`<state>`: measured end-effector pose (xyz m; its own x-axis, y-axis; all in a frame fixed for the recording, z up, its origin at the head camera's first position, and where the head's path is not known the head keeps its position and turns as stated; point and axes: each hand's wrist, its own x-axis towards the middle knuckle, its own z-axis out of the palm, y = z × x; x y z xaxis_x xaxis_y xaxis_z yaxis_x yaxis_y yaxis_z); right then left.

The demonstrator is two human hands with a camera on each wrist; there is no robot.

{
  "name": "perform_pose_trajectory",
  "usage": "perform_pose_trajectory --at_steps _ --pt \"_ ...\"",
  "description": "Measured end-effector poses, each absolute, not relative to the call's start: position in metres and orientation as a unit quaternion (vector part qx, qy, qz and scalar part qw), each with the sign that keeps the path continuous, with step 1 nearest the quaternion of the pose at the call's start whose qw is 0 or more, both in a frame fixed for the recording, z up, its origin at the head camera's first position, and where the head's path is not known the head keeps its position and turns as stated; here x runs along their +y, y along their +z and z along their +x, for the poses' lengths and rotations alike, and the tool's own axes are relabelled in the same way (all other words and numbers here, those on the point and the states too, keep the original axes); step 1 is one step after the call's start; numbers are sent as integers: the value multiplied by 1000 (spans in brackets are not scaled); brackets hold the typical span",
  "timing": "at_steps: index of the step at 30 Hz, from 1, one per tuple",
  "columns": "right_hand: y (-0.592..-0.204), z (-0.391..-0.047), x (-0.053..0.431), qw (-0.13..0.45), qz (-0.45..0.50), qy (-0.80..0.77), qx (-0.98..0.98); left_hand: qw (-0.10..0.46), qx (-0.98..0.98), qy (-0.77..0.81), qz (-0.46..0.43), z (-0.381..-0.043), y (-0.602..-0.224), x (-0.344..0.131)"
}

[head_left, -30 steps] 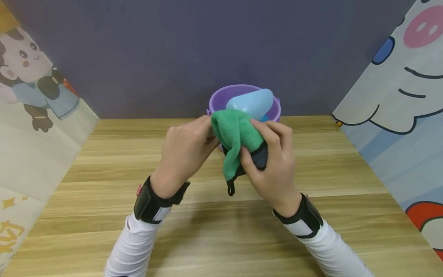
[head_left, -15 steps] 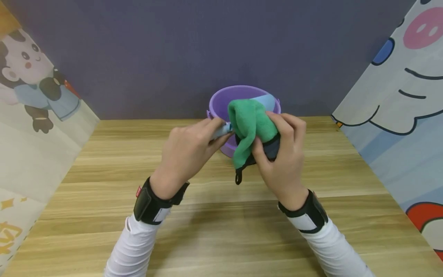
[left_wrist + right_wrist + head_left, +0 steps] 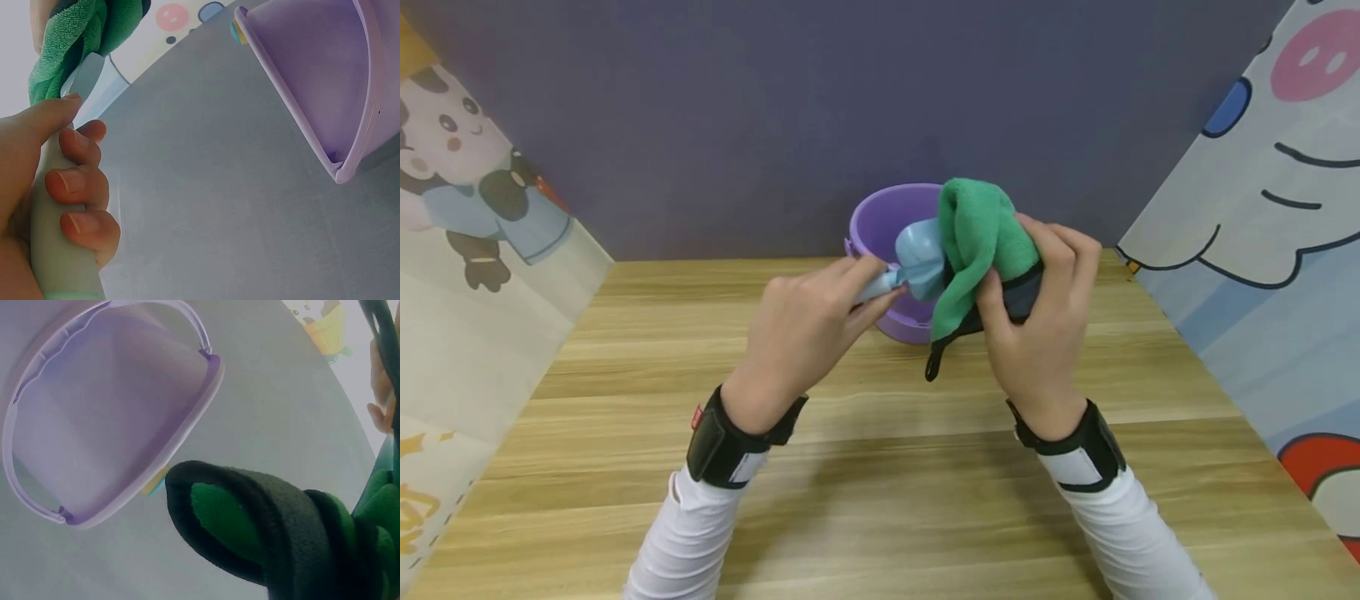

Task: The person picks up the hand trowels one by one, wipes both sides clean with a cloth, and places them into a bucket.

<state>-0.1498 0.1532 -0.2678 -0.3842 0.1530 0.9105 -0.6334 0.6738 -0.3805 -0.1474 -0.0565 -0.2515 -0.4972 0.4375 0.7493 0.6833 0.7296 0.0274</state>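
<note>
My left hand (image 3: 808,329) grips the handle of a light blue toy shovel (image 3: 920,254), its fingers wrapped round the pale handle (image 3: 59,244) in the left wrist view. The shovel's neck and part of its scoop show in front of the bucket. A green plush cloth (image 3: 988,225) with a dark grey back and a black hanging loop covers the scoop's far end. My right hand (image 3: 1045,321) pinches this folded cloth between thumb and fingers. In the right wrist view the cloth (image 3: 287,531) hides most of that hand.
A purple bucket (image 3: 880,217) stands upright on the wooden table (image 3: 895,500) just beyond both hands, against the dark back wall (image 3: 775,108). Its handle (image 3: 203,331) is seen in the right wrist view. Cartoon-printed panels (image 3: 1247,192) flank the table.
The right hand has moved right and away with the cloth along the shovel, uncovering its neck and near part of the scoop. My left hand has stayed almost in place.
</note>
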Motion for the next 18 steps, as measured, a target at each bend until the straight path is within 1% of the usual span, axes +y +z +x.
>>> perform_pose_trajectory --at_steps 8,13,16,18 --pt "-260 -152 160 545 139 382 -733 390 -848 -157 -322 -151 -249 -58" --pt "-252 -150 162 542 123 393 -732 407 -861 -123 -281 -157 -249 -59" --pt "-249 -149 163 545 118 393 -731 390 -883 -101 -241 -163 -251 -62" --pt "-249 -149 164 544 115 391 -733 359 -903 -104 -212 -168 -254 -64"
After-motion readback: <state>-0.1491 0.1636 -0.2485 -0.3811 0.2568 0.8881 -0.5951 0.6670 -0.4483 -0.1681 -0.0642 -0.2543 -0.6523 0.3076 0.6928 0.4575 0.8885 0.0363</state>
